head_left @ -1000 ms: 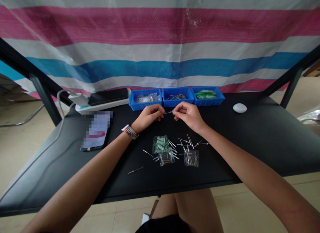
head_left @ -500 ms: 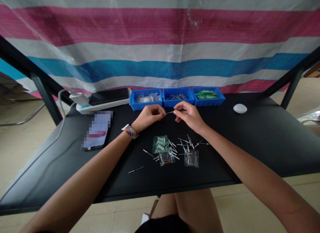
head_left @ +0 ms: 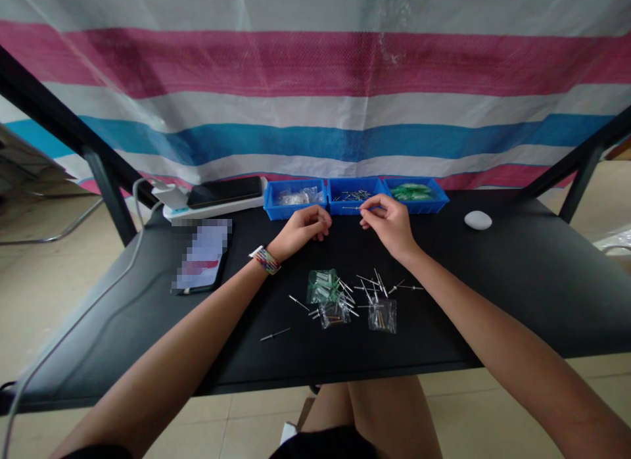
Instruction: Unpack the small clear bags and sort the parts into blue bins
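My right hand point(head_left: 390, 227) pinches a thin metal blind rivet point(head_left: 351, 208) between thumb and fingers, just in front of the middle blue bin point(head_left: 337, 207), which has similar rivets in it. To its left, my left hand point(head_left: 302, 230) is curled closed above the black table; whatever is inside its fingers, if anything, is hidden. Nearer me lies a loose pile of rivets point(head_left: 377, 285). Among them are a green bag of pale pieces point(head_left: 322, 287) and two clear bags with brass-coloured pieces, one at left point(head_left: 335, 313) and one at right point(head_left: 382, 315).
The left blue bin point(head_left: 290, 213) contains clear bags, the right one point(head_left: 428, 205) green bags. A phone point(head_left: 204, 255), a white power strip point(head_left: 214, 209) with a dark phone point(head_left: 225, 191) on it, and a white mouse-like object point(head_left: 478, 220) lie on the black table point(head_left: 513, 275).
My hands have drawn apart. The rivet that spanned the space between them has gone with my right hand, up and towards the middle bin. The camera view has shifted slightly.
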`<state>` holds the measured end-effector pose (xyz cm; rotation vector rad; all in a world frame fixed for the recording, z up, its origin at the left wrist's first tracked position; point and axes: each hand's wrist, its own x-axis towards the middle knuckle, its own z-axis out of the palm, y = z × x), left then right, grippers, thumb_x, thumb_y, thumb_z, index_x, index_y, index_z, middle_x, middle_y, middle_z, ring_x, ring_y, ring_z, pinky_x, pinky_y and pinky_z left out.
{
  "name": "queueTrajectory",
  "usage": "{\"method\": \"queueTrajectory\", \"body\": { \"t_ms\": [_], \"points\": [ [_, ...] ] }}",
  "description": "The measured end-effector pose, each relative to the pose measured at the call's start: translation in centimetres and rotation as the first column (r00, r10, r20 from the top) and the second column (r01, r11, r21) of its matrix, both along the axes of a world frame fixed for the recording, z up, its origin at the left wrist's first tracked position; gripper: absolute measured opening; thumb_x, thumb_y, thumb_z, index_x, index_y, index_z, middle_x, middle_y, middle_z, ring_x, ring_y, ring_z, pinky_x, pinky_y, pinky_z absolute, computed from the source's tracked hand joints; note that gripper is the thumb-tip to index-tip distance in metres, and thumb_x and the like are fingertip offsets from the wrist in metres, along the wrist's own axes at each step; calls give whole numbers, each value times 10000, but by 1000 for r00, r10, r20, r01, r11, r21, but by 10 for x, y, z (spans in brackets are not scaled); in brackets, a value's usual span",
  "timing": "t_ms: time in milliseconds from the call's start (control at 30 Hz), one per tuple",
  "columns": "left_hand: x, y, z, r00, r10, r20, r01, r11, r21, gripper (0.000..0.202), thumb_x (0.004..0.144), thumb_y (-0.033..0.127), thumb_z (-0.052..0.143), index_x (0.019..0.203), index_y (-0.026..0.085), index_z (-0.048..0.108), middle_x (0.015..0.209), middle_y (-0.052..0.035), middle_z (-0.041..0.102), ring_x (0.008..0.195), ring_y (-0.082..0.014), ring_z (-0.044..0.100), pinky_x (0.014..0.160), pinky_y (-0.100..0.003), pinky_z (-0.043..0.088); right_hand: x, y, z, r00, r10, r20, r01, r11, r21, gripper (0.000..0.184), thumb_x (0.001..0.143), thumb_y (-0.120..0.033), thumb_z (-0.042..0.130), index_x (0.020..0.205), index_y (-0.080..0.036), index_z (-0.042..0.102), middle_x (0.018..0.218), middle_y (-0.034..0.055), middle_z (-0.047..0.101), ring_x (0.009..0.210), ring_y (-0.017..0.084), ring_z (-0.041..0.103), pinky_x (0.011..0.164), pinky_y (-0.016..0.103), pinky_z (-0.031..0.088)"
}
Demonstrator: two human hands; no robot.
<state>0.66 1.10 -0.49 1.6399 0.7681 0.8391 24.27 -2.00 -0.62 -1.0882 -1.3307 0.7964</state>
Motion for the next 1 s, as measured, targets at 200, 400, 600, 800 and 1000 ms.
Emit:
{"method": "queueTrajectory", "body": {
  "t_ms": [200,400,600,800,1000],
  "points": [
    [-1,3,-4,1000,4,-1,-4,1000,-11,149,883,265,663,961,138,658,743,-11,666,603,-107,620,557,-207,463,14,16,3,980,-127,153,119,991,59,188,844,-266,654,983,-200,762,948,42,785,556,128,673,545,278,565],
    [-1,3,-3,1000,1,15,0,1000,-11,136,902,254,646,972,138,662,744,-14,672,605,-109,622,565,-208,465,-4,-12,14,955,-62,289,-9,971,238,117,904,-190,618,906,-198,734,986,39,720,581,113,617,542,277,503],
    [-1,3,-5,998,-2,62,2,1000,1,143,915,265,661,975,135,673,741,-12,663,609,-107,610,564,-210,450,-62,-85,34,660,258,706,-614,727,308,189,955,-117,578,1034,-183,737,1034,76,744,864,195,671,772,344,550],
    [-1,3,-5,999,-7,52,7,1000,-1,128,917,240,646,972,129,678,742,-21,676,600,-103,614,561,-205,443,-94,-123,32,294,262,919,-848,515,124,255,1022,-245,581,1211,-157,729,1329,106,720,1303,301,559,1101,439,472],
    [-1,2,-4,1000,-2,26,2,1000,3,118,908,221,628,949,124,683,737,-20,677,592,-98,608,556,-201,443,-101,-124,20,233,226,946,-874,474,102,280,1045,-216,549,1255,-128,712,1385,85,715,1321,291,537,1145,432,422]
  ]
}}
